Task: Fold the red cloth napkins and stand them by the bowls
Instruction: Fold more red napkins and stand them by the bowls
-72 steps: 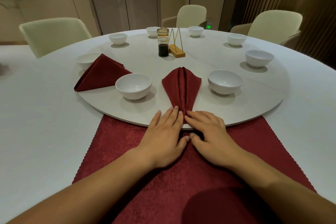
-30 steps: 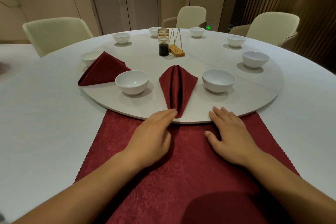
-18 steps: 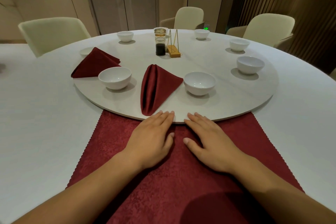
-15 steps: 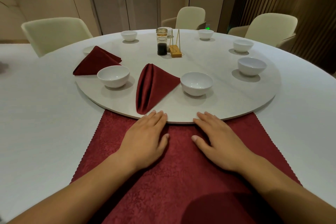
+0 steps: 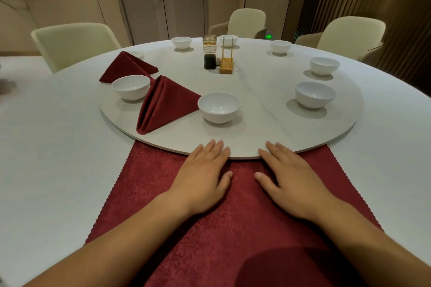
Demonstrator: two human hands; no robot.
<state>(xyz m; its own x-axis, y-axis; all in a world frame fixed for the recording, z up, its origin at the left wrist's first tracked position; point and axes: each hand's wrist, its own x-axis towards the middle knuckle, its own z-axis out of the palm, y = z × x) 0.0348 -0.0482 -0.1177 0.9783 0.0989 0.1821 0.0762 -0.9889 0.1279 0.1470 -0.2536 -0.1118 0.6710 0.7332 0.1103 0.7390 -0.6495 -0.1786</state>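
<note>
Left hand (image 5: 203,175), right hand (image 5: 293,182): both flat, holding nothing, palms on my unfolded napkin (image 5: 151,182), fingertips on the turntable (image 5: 314,137) rim.
Folded napkin (image 5: 163,105): standing just beside the near bowl (image 5: 218,106).
Risk: a hard shove on the rim may topple it.
Room: open rim right of that bowl; counter (image 5: 46,158) at both sides.

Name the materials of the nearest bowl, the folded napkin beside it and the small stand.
Nearest bowl: probably glazed white ceramic; glossy highlights. Folded napkin: woven red cloth, matte, soft creased pleats. Small stand: seemingly light wood block, flat tan faces; thin uprights unclear.
</note>
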